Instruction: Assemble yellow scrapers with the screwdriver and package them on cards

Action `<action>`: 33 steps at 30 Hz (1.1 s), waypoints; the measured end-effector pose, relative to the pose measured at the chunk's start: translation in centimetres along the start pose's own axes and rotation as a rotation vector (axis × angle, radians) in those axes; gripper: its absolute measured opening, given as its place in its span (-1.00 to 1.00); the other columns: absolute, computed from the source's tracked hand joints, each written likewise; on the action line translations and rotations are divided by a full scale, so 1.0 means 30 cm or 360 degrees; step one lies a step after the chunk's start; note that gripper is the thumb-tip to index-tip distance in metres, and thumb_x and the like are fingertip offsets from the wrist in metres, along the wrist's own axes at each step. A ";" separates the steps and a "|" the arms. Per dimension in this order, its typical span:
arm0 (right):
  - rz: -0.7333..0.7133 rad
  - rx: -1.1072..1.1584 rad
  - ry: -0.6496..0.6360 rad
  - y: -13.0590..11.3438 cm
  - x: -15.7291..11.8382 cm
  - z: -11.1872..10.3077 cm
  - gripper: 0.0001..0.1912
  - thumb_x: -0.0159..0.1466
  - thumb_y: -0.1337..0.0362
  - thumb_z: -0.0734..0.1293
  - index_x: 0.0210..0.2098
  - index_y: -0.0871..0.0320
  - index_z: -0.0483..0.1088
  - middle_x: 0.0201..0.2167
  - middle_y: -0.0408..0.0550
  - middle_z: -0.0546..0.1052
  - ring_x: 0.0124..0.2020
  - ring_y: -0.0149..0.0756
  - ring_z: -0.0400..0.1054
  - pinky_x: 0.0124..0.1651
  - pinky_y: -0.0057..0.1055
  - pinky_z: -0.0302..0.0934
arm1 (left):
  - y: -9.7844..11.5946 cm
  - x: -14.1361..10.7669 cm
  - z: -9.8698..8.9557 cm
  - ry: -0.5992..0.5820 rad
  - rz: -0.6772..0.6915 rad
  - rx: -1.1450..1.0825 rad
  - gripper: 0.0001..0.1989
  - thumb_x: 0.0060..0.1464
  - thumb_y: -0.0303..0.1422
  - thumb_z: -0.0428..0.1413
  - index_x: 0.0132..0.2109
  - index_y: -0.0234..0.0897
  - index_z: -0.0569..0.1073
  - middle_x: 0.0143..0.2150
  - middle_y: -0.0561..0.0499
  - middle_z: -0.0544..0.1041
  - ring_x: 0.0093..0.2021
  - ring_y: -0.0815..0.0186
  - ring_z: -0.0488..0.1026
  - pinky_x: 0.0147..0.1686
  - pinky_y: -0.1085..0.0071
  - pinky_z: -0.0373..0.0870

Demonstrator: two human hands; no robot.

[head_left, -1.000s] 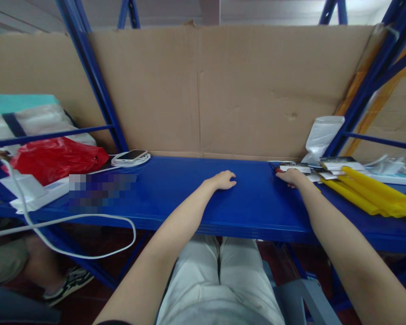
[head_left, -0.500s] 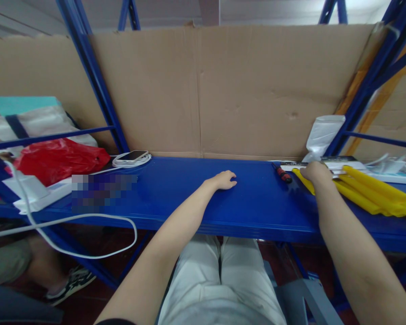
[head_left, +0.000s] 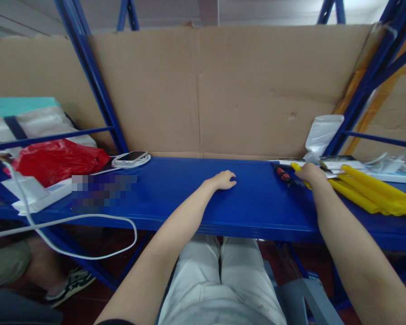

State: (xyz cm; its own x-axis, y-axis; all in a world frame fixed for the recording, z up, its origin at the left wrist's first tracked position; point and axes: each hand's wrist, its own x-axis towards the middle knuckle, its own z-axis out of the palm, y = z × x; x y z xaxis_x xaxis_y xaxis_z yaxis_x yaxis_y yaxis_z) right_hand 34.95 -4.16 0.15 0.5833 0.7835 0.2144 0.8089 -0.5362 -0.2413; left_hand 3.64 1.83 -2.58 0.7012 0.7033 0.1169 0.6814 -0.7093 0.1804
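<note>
My left hand (head_left: pixel 225 180) rests palm down on the blue tabletop (head_left: pixel 176 189), empty, its fingers loosely bent and the thumb apart. To the right, my right hand (head_left: pixel 310 175) is closed over a narrow yellow piece (head_left: pixel 295 167), whose end sticks out past the knuckles; most of its fingers are hidden from view. Just left of that hand lies a red-and-black handled tool (head_left: pixel 283 174). A bundle of long, folded yellow pieces (head_left: pixel 375 192), possibly plastic or cloth, lies right of my wrist. Whether the held piece joins the bundle is hidden by my arm.
Cardboard (head_left: pixel 250 90) walls off the back between blue posts. A clear plastic bag (head_left: pixel 321 135) and white power strip (head_left: pixel 395 174) are at right. At left lie a phone (head_left: pixel 133 156), coiled white cable, red bag (head_left: pixel 61 160) and looping cable (head_left: pixel 88 257). Another person's leg shows below.
My right hand has shifted slightly left, and the yellow end by it has moved up and left. The red-and-black tool sits at a slightly different angle. My left hand stays put.
</note>
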 end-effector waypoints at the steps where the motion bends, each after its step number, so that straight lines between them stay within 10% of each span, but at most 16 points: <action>1: -0.0019 0.0017 0.0047 -0.008 -0.008 -0.007 -0.63 0.13 0.23 0.30 -0.11 0.30 0.43 -0.15 0.36 0.51 -0.07 0.14 0.42 -0.18 -0.12 0.32 | 0.001 -0.001 0.000 0.0004 -0.0003 -0.0003 -0.53 0.13 -0.28 0.00 0.14 -0.39 0.37 0.19 -0.22 0.39 0.19 0.15 0.32 0.15 0.33 0.21; 17: -0.1178 0.0604 0.0013 -0.257 -0.148 0.057 -0.67 0.10 0.23 0.35 -0.13 0.15 0.45 -0.34 -0.03 0.56 -0.33 -0.26 0.43 -0.27 -0.42 0.27 | 0.023 0.017 -0.007 0.0626 -0.0192 -0.0566 -0.50 0.06 -0.32 0.12 0.15 -0.40 0.35 0.21 -0.27 0.36 0.23 0.07 0.27 0.23 0.20 0.11; 33: -0.1267 0.0852 0.0075 -0.293 -0.180 0.092 -0.55 0.10 0.25 0.34 -0.01 0.16 0.34 -0.32 -0.04 0.53 -0.42 -0.34 0.38 -0.34 -0.44 0.24 | 0.073 0.031 -0.032 0.0761 -0.0214 -0.1969 -0.86 0.09 -0.39 0.11 -0.37 -0.36 0.51 -0.22 -0.07 0.59 -0.09 0.29 0.48 0.06 0.32 0.28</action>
State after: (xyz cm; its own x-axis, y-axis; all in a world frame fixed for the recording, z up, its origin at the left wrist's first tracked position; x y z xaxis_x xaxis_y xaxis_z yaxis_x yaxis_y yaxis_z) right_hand 24.49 -2.80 -1.49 -0.1110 0.8362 0.5370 0.8347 0.3717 -0.4063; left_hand 5.58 0.98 -1.14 0.3285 0.8916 0.3115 -0.0772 -0.3034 0.9497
